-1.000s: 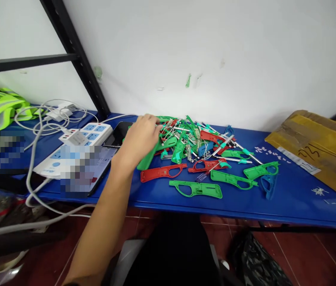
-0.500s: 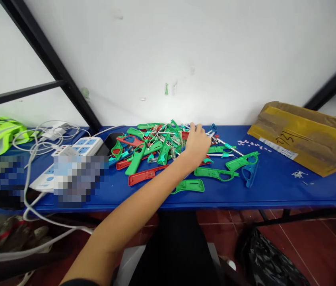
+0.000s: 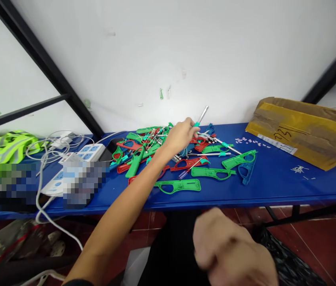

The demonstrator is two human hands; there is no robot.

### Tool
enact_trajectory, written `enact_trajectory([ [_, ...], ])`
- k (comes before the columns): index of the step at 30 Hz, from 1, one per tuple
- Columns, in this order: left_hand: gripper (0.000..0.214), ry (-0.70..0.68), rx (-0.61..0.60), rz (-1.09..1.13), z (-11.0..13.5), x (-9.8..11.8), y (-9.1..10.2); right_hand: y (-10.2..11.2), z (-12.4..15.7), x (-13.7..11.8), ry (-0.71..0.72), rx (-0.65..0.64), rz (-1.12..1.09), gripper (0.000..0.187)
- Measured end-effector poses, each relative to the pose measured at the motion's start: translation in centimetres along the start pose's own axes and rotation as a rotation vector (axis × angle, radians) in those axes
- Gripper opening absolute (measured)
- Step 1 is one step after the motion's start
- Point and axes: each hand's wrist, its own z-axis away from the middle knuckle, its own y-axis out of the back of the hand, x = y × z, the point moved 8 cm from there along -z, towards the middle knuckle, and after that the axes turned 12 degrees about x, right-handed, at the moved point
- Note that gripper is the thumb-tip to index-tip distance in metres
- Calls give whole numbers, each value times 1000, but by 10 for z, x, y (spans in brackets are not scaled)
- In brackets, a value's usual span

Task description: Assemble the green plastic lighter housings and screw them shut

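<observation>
My left hand [image 3: 181,135] reaches over a pile of plastic handle parts [image 3: 162,149] in green, red and blue on a blue shelf [image 3: 275,186]. Its fingers are pinched round a thin metal rod with a teal collar [image 3: 201,117], lifted clear of the pile and pointing up to the right. My right hand [image 3: 230,248] is low in the foreground below the shelf edge, blurred, with the fingers curled in; I cannot make out anything in it.
A white power strip [image 3: 76,159] with tangled white cables [image 3: 48,145] and a dark phone lie left of the pile. A hi-vis vest [image 3: 3,145] is far left. A flattened cardboard box [image 3: 305,131] leans at the right. Black frame bars cross the white wall.
My left hand moved right across the pile, closed on the metal rod and lifted it. My right hand has come into view at the bottom.
</observation>
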Motion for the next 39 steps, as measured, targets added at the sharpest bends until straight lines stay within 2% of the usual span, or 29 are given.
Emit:
enact_trajectory([
  [3, 6, 70, 159, 365, 6, -9, 45, -5, -41, 17, -96, 202, -133, 34],
  [5, 7, 77, 272, 589, 13, -10, 77, -6, -61, 31, -162, 315, -83, 30],
  [6, 7, 66, 311, 651, 17, -8, 92, -7, -68, 38, -182, 350, -32, 34],
  [9, 8, 57, 377, 748, 35, 3, 128, -16, -87, 60, -240, 379, 55, 52],
  [11, 15, 99, 357, 806, 51, 10, 137, -27, -97, 70, -258, 344, 40, 61],
  [14, 25, 183, 298, 919, 78, 12, 132, -47, -106, 73, -289, 270, -71, 64],
  [17, 31, 224, 296, 1030, 105, 5, 119, -59, -107, 66, -325, 234, -217, 45],
  [19, 33, 249, 299, 1088, 122, -5, 108, -59, -106, 62, -333, 269, -250, 29],
  [22, 31, 309, 285, 1163, 143, -24, 92, -54, -106, 58, -316, 317, -189, 20],
  [26, 32, 379, 262, 1141, 168, -49, 79, -58, -109, 54, -261, 243, -141, 12],
  [31, 27, 457, 237, 1102, 194, -71, 78, -64, -107, 57, -230, 108, -102, 9],
  [35, 22, 486, 261, 1079, 212, -88, 78, -59, -102, 67, -221, 128, -40, 12],
  [39, 31, 534, 347, 1083, 224, -109, 81, -60, -100, 72, -192, 100, -7, 13],
])
